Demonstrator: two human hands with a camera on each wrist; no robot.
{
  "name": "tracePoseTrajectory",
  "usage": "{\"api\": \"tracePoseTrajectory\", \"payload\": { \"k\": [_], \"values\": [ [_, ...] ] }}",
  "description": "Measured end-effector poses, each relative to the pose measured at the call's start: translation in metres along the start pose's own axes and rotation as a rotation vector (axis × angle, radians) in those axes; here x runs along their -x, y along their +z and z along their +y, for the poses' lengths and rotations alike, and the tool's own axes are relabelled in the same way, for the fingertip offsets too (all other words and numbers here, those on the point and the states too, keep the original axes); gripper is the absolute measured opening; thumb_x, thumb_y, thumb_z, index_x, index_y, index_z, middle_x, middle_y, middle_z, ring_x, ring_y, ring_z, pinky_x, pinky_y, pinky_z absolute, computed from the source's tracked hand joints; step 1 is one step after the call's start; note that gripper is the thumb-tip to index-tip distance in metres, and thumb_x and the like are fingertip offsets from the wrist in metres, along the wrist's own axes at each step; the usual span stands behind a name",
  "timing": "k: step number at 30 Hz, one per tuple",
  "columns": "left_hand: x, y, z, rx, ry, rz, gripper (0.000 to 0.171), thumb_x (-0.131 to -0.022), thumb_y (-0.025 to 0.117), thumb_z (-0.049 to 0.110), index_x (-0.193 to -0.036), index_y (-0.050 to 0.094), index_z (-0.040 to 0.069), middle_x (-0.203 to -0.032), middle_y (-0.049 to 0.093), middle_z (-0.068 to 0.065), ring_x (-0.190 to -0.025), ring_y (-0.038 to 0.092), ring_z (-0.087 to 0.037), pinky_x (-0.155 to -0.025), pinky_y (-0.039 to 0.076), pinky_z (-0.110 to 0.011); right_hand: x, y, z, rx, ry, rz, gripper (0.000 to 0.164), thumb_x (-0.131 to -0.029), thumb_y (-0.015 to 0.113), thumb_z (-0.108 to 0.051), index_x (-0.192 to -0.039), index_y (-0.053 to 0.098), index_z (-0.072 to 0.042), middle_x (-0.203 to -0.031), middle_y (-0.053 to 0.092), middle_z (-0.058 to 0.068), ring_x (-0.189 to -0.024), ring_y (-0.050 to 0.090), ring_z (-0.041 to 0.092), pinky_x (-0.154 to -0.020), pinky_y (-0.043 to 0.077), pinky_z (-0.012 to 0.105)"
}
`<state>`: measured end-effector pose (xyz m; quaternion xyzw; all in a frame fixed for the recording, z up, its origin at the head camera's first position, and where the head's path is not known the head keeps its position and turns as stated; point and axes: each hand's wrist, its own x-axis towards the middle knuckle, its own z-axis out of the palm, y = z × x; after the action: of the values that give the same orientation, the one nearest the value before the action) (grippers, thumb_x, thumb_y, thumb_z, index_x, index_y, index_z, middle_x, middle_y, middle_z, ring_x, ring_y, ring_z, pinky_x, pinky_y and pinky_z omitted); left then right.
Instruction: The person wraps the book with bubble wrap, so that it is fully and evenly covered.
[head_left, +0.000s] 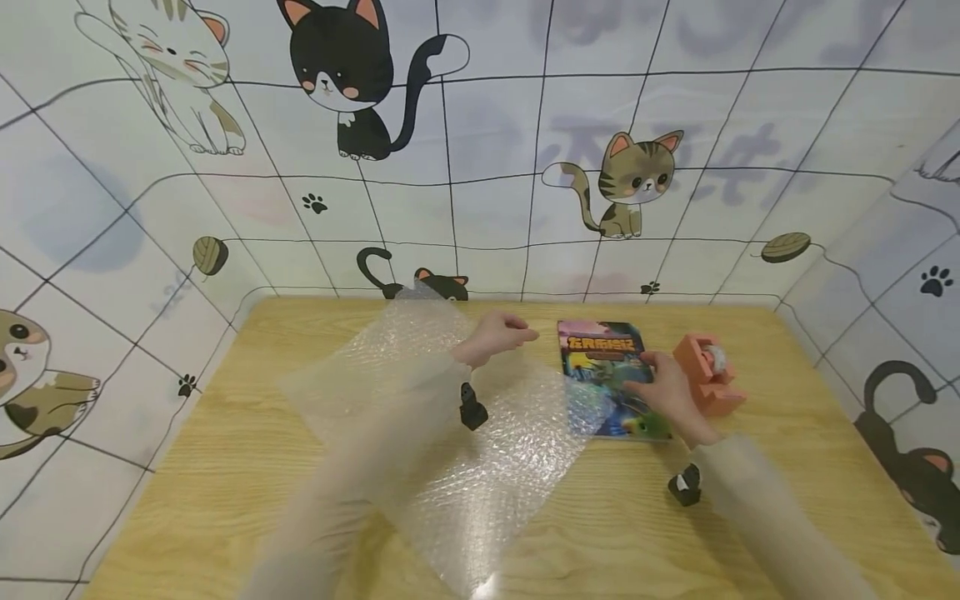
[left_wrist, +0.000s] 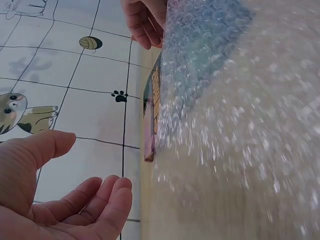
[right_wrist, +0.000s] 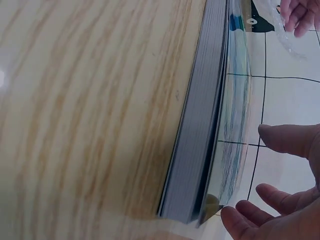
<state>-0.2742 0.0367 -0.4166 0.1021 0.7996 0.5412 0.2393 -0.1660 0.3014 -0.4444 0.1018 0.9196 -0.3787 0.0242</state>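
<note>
A colourful paperback book (head_left: 600, 343) lies on the wooden table, its lower left part under the corner of a clear bubble wrap sheet (head_left: 510, 450). My right hand (head_left: 669, 390) is over the book's right edge, thumb and fingers spread apart. In the right wrist view the fingertips (right_wrist: 235, 220) come close to the corner of the book's cover, and the page block shows side-on. My left hand (head_left: 497, 335) hovers above the far part of the bubble wrap, left of the book. Nothing sits between its loosely bent fingers (left_wrist: 112, 210) in the left wrist view.
An orange tape dispenser (head_left: 707, 379) with a roll of clear tape stands right of the book, close beside my right hand. Behind the table (head_left: 225, 500) hangs a white grid-patterned cloth (head_left: 495, 208) with cartoon cats, which also encloses both sides.
</note>
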Motion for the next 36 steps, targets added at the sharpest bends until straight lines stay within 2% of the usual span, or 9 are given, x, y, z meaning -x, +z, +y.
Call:
{"api": "tracePoseTrajectory", "payload": {
  "k": [7,10,13,16,19,25,28,30,36],
  "values": [
    [-0.027,0.034,0.006,-0.072,-0.005,0.063,0.046,-0.085,0.069,0.023,-0.120,0.057,-0.004,-0.118,0.058,-0.015,-0.103,0.059,-0.026,-0.085,0.051,-0.034,-0.002,0.001,0.003,-0.007,0.026,0.005,0.066,-0.086,0.065,-0.008,-0.135,0.029,0.016,-0.134,0.034,0.036,-0.121,0.036,0.048,-0.100,0.033,0.059],
    [-0.035,0.045,0.007,-0.166,-0.016,0.084,0.030,-0.084,0.070,0.024,-0.097,0.062,-0.002,-0.094,0.059,-0.008,-0.079,0.055,-0.017,-0.065,0.048,-0.025,-0.003,0.003,0.003,0.003,0.036,0.012,0.067,-0.085,0.066,-0.007,-0.135,0.029,0.016,-0.133,0.034,0.037,-0.120,0.036,0.048,-0.100,0.033,0.058],
    [-0.042,0.054,0.008,-0.185,-0.062,0.070,0.035,-0.083,0.070,0.021,-0.063,0.045,0.006,-0.064,0.036,0.000,-0.054,0.033,-0.013,-0.047,0.031,-0.025,-0.003,0.004,0.003,0.002,0.053,0.013,0.068,-0.084,0.067,-0.006,-0.135,0.029,0.015,-0.131,0.036,0.037,-0.118,0.038,0.048,-0.099,0.034,0.058],
    [-0.047,0.060,0.008,-0.151,-0.114,0.053,0.052,-0.082,0.071,0.019,-0.055,0.026,0.012,-0.055,0.016,0.003,-0.047,0.017,-0.013,-0.044,0.020,-0.027,-0.003,0.004,0.002,-0.005,0.080,0.005,0.068,-0.083,0.068,-0.007,-0.136,0.029,0.014,-0.128,0.038,0.037,-0.115,0.041,0.047,-0.097,0.036,0.058],
    [-0.049,0.064,0.008,-0.131,-0.135,0.058,0.055,-0.081,0.072,0.019,-0.053,0.025,0.013,-0.054,0.014,0.004,-0.047,0.015,-0.012,-0.045,0.020,-0.027,-0.004,0.002,0.002,-0.020,0.114,-0.011,0.070,-0.084,0.067,-0.008,-0.137,0.026,0.012,-0.130,0.038,0.036,-0.115,0.042,0.046,-0.098,0.036,0.058],
    [-0.048,0.072,0.010,-0.100,-0.152,0.079,0.038,-0.081,0.073,0.019,-0.058,0.045,0.008,-0.059,0.033,0.002,-0.052,0.030,-0.013,-0.049,0.030,-0.027,-0.006,-0.001,0.002,-0.076,0.127,-0.032,0.071,-0.088,0.063,-0.013,-0.140,0.022,0.011,-0.135,0.035,0.037,-0.120,0.040,0.047,-0.098,0.037,0.056],
    [-0.046,0.077,0.012,-0.046,-0.151,0.096,0.018,-0.080,0.074,0.016,-0.077,0.063,0.002,-0.071,0.053,-0.002,-0.061,0.045,-0.014,-0.058,0.045,-0.028,-0.007,-0.002,0.003,-0.094,0.115,-0.039,0.069,-0.090,0.060,-0.013,-0.141,0.020,0.012,-0.136,0.033,0.038,-0.123,0.037,0.047,-0.097,0.038,0.056],
    [-0.046,0.080,0.013,0.000,-0.152,0.117,0.020,-0.078,0.074,0.012,-0.091,0.068,-0.001,-0.086,0.063,-0.006,-0.072,0.054,-0.015,-0.070,0.051,-0.030,-0.008,-0.003,0.002,-0.109,0.119,-0.044,0.069,-0.091,0.059,-0.013,-0.141,0.020,0.013,-0.138,0.031,0.037,-0.124,0.035,0.048,-0.097,0.038,0.055],
    [-0.047,0.081,0.015,0.058,-0.217,0.155,0.018,-0.078,0.074,0.011,-0.090,0.069,-0.001,-0.090,0.066,-0.007,-0.079,0.057,-0.018,-0.075,0.051,-0.032,-0.010,-0.003,0.002,-0.178,0.187,-0.049,0.067,-0.092,0.058,-0.015,-0.142,0.021,0.010,-0.140,0.030,0.035,-0.125,0.036,0.046,-0.099,0.037,0.055]
  ]
}}
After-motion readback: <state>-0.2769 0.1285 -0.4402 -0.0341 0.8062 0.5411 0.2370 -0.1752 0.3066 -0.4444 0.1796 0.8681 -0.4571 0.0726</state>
